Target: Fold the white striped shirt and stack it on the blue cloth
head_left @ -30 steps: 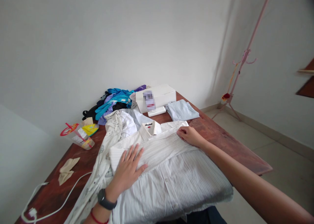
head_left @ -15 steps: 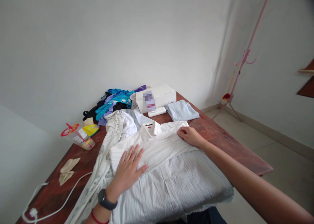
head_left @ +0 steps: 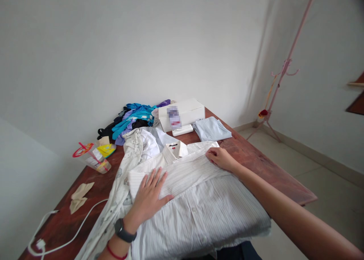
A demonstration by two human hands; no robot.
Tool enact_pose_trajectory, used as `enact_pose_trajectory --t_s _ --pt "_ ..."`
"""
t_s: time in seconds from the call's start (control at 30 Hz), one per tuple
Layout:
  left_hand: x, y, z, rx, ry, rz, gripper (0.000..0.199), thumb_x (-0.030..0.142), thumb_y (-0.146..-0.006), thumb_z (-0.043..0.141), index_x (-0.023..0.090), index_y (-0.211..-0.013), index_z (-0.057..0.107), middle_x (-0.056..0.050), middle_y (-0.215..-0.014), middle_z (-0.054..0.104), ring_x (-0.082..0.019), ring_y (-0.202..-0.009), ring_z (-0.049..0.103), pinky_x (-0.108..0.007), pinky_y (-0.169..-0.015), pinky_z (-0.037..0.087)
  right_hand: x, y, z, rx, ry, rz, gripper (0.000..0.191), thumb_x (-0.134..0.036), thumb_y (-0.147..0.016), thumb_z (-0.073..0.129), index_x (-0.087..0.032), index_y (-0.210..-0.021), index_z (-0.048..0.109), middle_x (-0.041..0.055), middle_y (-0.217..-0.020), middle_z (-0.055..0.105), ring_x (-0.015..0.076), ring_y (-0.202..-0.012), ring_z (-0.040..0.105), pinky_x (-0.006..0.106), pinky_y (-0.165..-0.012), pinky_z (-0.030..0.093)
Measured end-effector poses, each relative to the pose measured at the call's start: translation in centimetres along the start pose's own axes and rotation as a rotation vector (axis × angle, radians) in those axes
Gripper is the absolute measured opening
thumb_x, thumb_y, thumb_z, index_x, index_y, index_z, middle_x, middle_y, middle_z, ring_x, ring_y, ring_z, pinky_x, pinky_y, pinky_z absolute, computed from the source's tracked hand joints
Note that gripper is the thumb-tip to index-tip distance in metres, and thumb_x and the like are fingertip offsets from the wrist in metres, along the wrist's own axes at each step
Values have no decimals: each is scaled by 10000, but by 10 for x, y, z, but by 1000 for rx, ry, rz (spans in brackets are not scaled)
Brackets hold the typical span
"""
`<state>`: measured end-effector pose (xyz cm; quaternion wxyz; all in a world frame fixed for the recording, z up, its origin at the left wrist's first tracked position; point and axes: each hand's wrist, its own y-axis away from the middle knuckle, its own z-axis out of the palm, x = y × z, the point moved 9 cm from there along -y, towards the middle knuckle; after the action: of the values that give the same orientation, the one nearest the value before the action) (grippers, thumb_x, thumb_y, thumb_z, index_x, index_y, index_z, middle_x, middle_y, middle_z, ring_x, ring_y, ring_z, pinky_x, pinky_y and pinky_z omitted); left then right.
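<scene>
A white striped button-up shirt lies spread before me, collar away from me, its lower part reaching over the near table edge. One sleeve is laid across its chest. My left hand rests flat on the shirt's left side, fingers spread. On the right, near the shoulder, my right hand has its fingers curled in on the sleeve fabric, gripping it. The fingertips are partly hidden. Under the shirt's left side runs a white patterned cloth.
Behind the shirt stand a white box, a small white case and a folded light-blue garment. A heap of clothes lies back left. A plastic cup with straw, tan scraps and a white cable occupy the left.
Almost nothing differs. The whole view has shifted very slightly, and both hands keep their places on the shirt.
</scene>
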<state>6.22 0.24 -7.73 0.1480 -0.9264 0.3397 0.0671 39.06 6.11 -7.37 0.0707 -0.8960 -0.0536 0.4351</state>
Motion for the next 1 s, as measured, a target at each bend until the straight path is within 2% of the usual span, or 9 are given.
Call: enact_pose_trajectory --t_s 0.57,0.87,1.0 --pt "-3 3 1 8 3 20 809 713 -963 425 291 -1629 238 -99 -1646 355 -344 -1488 357 -530 -1163 340 5 -3 0 6 -43 6 249 -327 -890 533 -189 -722 653 12 -607 679 161 -580 608 256 -597 392" --pt "-29 40 -11 -19 -45 -10 837 737 -923 483 323 -1618 270 -83 -1646 341 -347 -1469 400 -517 -1160 353 4 -3 0 18 -20 -9 249 -319 -894 529 -191 -713 643 11 -613 683 158 -582 612 252 -596 386" --pt "-37 56 -18 -58 -61 -22 740 647 -957 499 351 -1605 298 -64 -1647 339 -335 -1475 396 -514 -1165 356 7 -3 0 24 -16 4 260 -338 -899 525 -191 -728 654 13 -612 688 164 -585 621 254 -591 386"
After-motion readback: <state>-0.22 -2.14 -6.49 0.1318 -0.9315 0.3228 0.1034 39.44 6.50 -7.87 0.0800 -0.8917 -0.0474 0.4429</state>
